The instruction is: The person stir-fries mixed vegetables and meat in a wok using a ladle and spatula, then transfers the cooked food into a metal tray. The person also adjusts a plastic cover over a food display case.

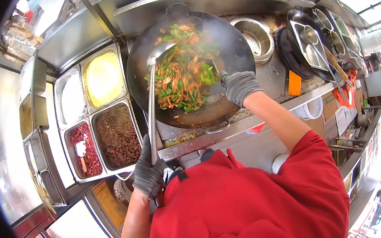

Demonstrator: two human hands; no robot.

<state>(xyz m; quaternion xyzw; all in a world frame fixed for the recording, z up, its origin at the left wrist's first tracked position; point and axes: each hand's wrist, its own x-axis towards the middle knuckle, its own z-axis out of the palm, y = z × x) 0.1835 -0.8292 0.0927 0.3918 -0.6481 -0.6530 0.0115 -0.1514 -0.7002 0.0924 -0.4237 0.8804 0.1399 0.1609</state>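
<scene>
My left hand (149,173), in a grey knit glove, grips the long handle of a metal wok ladle (153,113). The ladle's bowl rests among the food at the left of a large black wok (225,109). My right hand (241,85), gloved alike, is closed at the wok's right side on a metal utensil (213,64). A thin edge of that utensil shows by the food; its handle is hidden in the fist. Strips of meat and green pepper (184,73) fill the wok's middle, partly blurred, with steam above.
Left of the wok stand steel pans with a yellow filling (103,78), dark minced food (117,136) and red chopped food (84,151). To the right are a steel bowl (255,38), an orange scraper (294,83) and a second wok (296,18) holding a tray and ladle.
</scene>
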